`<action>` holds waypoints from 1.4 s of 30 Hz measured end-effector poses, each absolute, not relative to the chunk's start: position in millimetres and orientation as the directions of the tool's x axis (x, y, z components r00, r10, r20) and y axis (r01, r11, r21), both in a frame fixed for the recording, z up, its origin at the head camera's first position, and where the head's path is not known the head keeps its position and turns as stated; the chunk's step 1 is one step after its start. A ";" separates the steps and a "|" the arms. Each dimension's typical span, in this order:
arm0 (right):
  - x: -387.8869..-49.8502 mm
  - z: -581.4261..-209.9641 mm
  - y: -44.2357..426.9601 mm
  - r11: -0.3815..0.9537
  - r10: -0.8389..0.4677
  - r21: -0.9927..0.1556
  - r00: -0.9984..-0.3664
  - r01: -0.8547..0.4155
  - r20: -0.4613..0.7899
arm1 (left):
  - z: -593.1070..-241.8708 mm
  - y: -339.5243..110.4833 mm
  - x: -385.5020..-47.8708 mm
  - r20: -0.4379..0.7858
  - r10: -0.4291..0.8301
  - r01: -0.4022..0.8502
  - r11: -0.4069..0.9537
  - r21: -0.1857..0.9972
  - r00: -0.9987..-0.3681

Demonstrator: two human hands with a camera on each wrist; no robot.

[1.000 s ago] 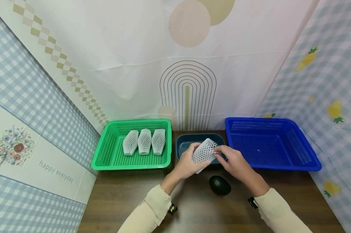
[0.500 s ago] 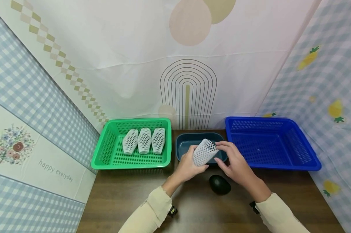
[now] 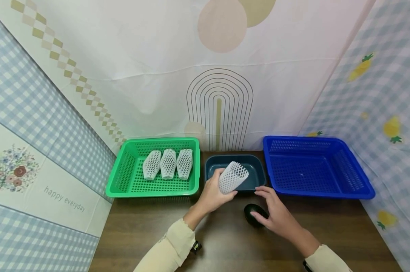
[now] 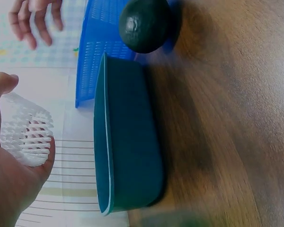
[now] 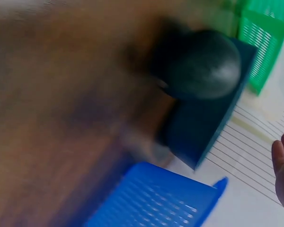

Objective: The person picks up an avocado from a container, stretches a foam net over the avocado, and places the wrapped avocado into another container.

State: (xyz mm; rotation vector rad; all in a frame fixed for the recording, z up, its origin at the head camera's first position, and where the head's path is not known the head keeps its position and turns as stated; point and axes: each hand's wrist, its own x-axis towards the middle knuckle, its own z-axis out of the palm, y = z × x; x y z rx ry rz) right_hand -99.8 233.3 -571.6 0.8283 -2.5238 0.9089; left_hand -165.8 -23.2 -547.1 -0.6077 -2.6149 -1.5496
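My left hand (image 3: 211, 193) grips a white foam net sleeve (image 3: 233, 177) above the front of a teal tub (image 3: 210, 161). The sleeve's wide end tilts up to the right, and fingers show through its mesh in the left wrist view. A dark green avocado (image 3: 251, 211) lies on the wooden table in front of the tub. Over the avocado's right side reaches my right hand (image 3: 280, 215), thumb and fingers spread; whether the thumb touches it I cannot tell. The right wrist view shows the avocado (image 5: 206, 66) blurred, with a gap to the fingertips (image 5: 278, 156).
On the left, a green basket (image 3: 154, 193) holds three white foam net sleeves (image 3: 168, 164) side by side. A blue basket (image 3: 320, 193) stands right of the tub. Fabric curtains (image 3: 150, 94) rise behind and at both sides of the brown table (image 3: 225, 245).
My right hand has let go of the foam net sleeve and moved down to the avocado. My left hand has shifted slightly left with the sleeve.
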 end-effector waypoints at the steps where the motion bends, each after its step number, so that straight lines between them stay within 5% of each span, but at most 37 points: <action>1: -98.0 -575.1 233.6 0.633 -0.412 -0.474 -0.785 -0.612 0.462 | -547.1 -24.1 -165.8 0.233 0.312 0.353 0.420 0.836 -0.921; 12: -92.9 -612.7 246.0 0.734 -0.393 -0.523 -0.899 -0.433 0.192 | -546.3 -32.5 -164.8 0.251 0.319 0.370 0.400 0.839 -0.914; 19: -94.5 -626.8 255.0 0.726 -0.396 -0.590 -0.916 -0.352 0.058 | -547.1 -35.0 -165.1 0.245 0.324 0.367 0.397 0.842 -0.914; 29: -96.9 -627.5 258.9 0.683 -0.429 -0.596 -0.892 -0.422 0.141 | -548.9 -37.0 -165.1 0.237 0.317 0.355 0.395 0.847 -0.918; 42: -114.1 -572.2 256.7 0.678 -0.402 -0.591 -0.894 -0.437 0.199 | -547.9 -37.4 -165.5 0.229 0.317 0.348 0.400 0.848 -0.920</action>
